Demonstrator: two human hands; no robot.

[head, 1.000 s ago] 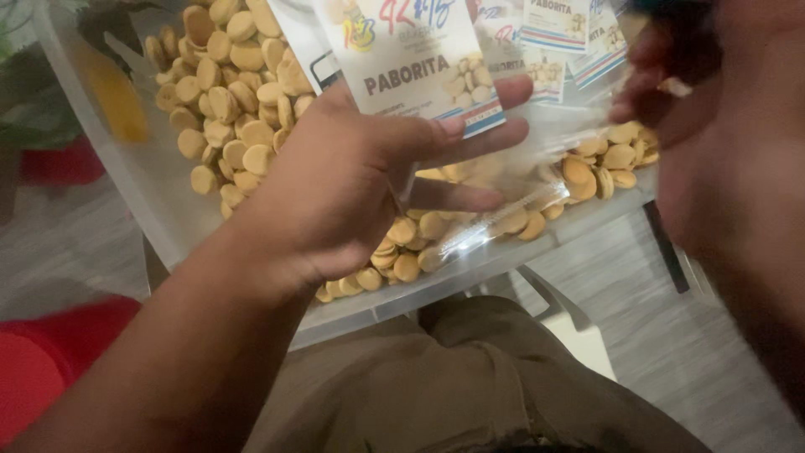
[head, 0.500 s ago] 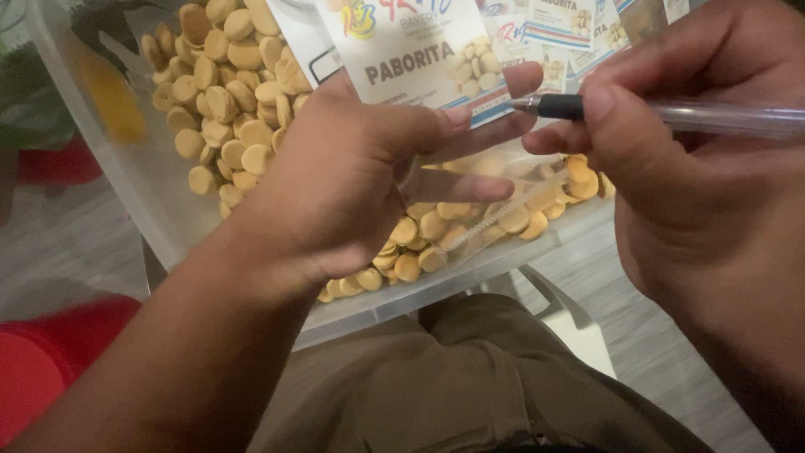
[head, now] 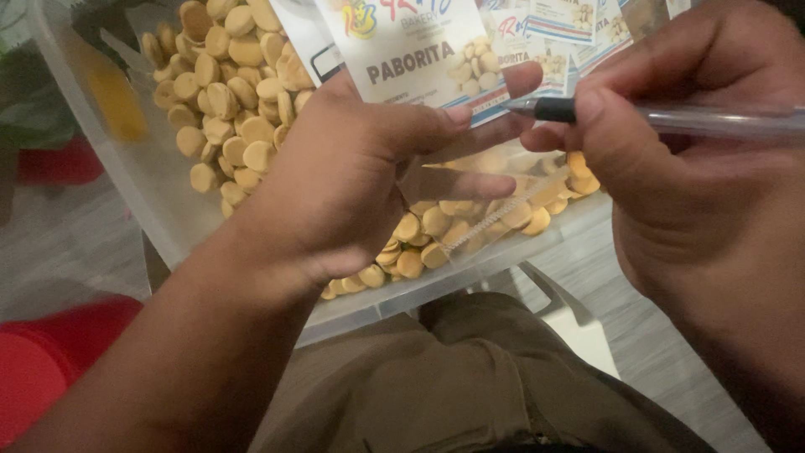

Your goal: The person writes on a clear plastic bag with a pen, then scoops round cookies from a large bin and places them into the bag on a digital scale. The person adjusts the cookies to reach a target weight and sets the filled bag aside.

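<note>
Your left hand (head: 352,184) grips clear labelled bag (head: 419,59); your right hand (head: 696,176) holds pen (head: 671,117), tip touching bag; biscuit tub (head: 151,184) beneath hands.

A clear plastic tub (head: 126,180) holds a heap of small round golden biscuits (head: 231,92), spread from its far left corner to its near right side. More printed packets (head: 579,25) lie at the tub's far edge (their tops are cut off by the frame). Below the tub show olive trousers (head: 470,386), a grey floor (head: 662,335), and something red (head: 42,369) at the lower left.
</note>
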